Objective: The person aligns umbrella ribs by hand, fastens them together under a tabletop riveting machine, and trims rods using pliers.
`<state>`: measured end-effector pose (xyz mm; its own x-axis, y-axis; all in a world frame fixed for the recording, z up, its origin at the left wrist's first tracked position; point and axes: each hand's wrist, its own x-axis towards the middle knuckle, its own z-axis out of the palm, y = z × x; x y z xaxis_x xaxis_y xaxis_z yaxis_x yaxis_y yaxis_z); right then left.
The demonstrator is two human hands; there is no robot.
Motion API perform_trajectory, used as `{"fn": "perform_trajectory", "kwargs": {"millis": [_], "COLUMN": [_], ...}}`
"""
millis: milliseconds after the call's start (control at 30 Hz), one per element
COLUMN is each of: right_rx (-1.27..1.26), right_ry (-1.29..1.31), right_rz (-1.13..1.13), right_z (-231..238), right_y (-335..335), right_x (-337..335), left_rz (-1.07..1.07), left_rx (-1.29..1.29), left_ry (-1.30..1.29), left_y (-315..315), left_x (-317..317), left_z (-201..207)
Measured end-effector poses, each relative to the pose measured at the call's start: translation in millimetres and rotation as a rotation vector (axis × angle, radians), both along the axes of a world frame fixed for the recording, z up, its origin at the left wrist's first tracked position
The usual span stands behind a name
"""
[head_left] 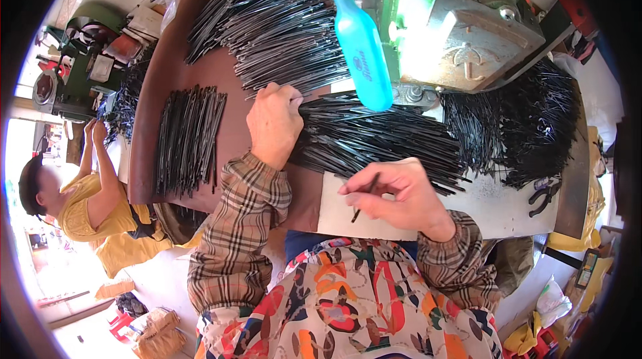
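Note:
My right hand [404, 197] pinches a short dark rod [365, 197] between thumb and fingers, over the white part of the tabletop. My left hand [275, 121] is closed, its fingertips curled between two heaps of thin black metal rods; what they hold, if anything, is hidden. Just right of it lies a wide heap of rods [374, 135], running toward my right hand. Beyond my left hand a larger heap of thin rods [281, 31] fans out. A neater bundle of black rods [189, 138] rests to the left on the brown sheet [224, 81].
A green machine with a metal head [475, 44] overhangs the far right. A blue paddle-shaped piece [364, 51] hangs before it. More black rods [535, 118] and dark pliers [545, 197] lie at right. A person in yellow [90, 215] works at another machine on the left.

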<state>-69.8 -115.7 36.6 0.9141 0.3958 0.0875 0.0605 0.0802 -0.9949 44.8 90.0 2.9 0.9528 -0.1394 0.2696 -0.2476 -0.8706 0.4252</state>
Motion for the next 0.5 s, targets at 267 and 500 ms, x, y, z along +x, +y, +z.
{"fn": "perform_trajectory", "kwargs": {"millis": [267,500], "right_rx": [0.059,0.159], "right_ry": [0.323,0.291], "right_rz": [-0.145,-0.258], "right_z": [-0.1,-9.0], "right_y": [-36.9,-45.8], "right_x": [13.1,13.2], "left_rz": [-0.03,-0.226], "left_rx": [-0.016,-0.119], "left_ry": [-0.017,-0.027], "left_y": [5.5,-5.5], "left_x": [0.3,20.2], "left_z": [6.9,12.2]}}
